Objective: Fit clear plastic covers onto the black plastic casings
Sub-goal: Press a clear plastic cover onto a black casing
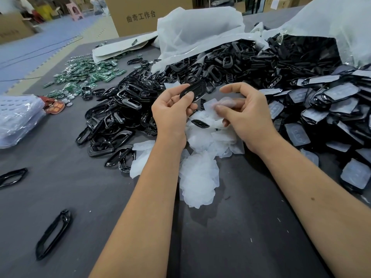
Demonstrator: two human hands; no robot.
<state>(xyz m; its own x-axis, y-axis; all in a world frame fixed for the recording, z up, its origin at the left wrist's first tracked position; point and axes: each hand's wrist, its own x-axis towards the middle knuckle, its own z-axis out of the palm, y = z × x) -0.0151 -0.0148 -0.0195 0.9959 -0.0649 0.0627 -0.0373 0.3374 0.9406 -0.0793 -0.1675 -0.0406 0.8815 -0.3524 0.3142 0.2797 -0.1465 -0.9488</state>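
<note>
Left hand (pixel 172 109) pinches glossy black casing (pixel 193 91) | right hand (pixel 244 115) grips translucent cover (pixel 217 106)

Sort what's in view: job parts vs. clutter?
Job: black casing in left hand; clear cover in right hand; loose covers; casing heap; covered casings.
Clutter: green circuit boards; cardboard box; pink stool.

Factory assembly floor: grey worktable (pixel 60 177) with heaped black casings (pixel 124 109), circuit boards (pixel 84 75), cardboard cartons (pixel 140 15).
</note>
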